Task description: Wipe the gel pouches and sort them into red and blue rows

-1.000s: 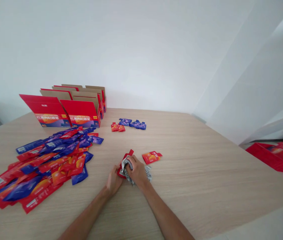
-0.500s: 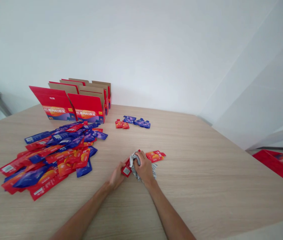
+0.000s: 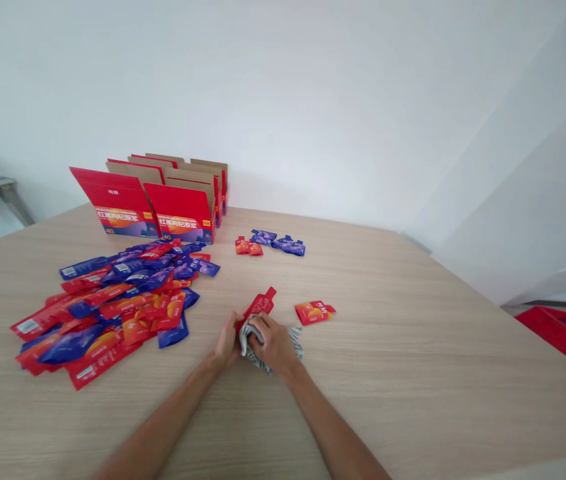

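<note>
My right hand point(image 3: 275, 345) is closed on a crumpled grey striped cloth point(image 3: 293, 343) and presses it against the near end of a red pouch point(image 3: 260, 305) lying on the wooden table point(image 3: 413, 347). Beside it, my left hand point(image 3: 226, 345) grips the pouch's near end with curled fingers. The pouch's spout end sticks out beyond both hands, pointing away from me. A second red and orange pouch point(image 3: 314, 312) lies flat just right of my hands.
A big heap of red and blue pouches point(image 3: 113, 300) covers the table's left side. Open red cartons point(image 3: 163, 200) stand behind it by the wall. A small group of pouches point(image 3: 270, 245) lies farther back. A red box point(image 3: 563, 333) sits low at right.
My right hand with the cloth has slid back toward me along the red pouch, uncovering its spout end. The view has shifted slightly.
</note>
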{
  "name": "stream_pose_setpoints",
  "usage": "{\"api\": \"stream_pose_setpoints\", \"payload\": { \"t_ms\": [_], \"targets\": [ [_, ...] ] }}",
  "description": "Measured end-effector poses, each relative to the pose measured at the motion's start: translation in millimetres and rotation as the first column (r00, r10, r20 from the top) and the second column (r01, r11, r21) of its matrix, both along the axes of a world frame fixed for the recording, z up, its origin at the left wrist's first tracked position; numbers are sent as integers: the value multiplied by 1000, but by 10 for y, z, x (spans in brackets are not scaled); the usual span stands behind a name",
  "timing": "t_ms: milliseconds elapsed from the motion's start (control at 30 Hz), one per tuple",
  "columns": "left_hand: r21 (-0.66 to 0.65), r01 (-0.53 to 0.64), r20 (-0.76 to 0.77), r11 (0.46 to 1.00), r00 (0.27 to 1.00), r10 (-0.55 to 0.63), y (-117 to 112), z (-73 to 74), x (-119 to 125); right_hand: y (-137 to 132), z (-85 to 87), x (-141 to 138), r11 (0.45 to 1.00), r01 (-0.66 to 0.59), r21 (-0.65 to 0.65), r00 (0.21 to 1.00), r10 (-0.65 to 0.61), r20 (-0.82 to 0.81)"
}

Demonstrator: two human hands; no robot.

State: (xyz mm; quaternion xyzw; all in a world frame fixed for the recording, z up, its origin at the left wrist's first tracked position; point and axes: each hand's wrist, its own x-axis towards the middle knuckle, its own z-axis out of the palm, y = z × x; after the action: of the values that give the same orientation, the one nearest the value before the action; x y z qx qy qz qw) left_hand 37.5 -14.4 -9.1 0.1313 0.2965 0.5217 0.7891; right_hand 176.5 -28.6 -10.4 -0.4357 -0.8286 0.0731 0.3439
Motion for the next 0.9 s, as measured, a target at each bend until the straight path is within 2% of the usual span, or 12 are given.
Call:
{"api": "stream_pose_setpoints", "payload": {
  "t_ms": [133, 200, 267, 333, 400, 500, 567, 667, 800, 900],
  "targets": [
    [189, 137, -22, 972, 991, -135, -40, -39, 87, 139, 52, 298, 973, 226, 51, 964, -215, -156],
    [210, 199, -36, 957, 980, -196, -63, -57, 117, 187, 66, 409, 947, 314, 67, 932, -294, -210],
    [214, 214, -39, 953, 977, -210, -77, -64, 130, 202, 68, 445, 937, 342, 74, 920, -319, -226],
    [217, 183, -26, 959, 983, -181, -76, -63, 130, 181, 62, 404, 951, 302, 72, 936, -282, -208],
    [197, 119, -14, 973, 993, -118, -60, -61, 114, 132, 54, 307, 980, 196, 47, 970, -186, -157],
    [94, 24, -6, 995, 1000, -24, -10, -61, 56, 40, 45, 138, 999, -3, -33, 999, 1, -45],
    [24, -12, 9, 1000, 1000, 12, 27, -47, 2, -5, 45, 61, 995, -75, -68, 997, 75, -1],
    [14, 11, 86, 1000, 996, -13, 67, 7, -74, -24, 58, 49, 995, -84, -54, 996, 83, -31],
    [127, 86, 207, 988, 972, -111, 69, 69, -132, 5, 119, 174, 999, 0, 47, 980, 9, -198],
    [199, 105, 199, 974, 969, -145, 53, 49, -141, 23, 185, 263, 991, 73, 112, 944, -32, -329]
  ]
}}
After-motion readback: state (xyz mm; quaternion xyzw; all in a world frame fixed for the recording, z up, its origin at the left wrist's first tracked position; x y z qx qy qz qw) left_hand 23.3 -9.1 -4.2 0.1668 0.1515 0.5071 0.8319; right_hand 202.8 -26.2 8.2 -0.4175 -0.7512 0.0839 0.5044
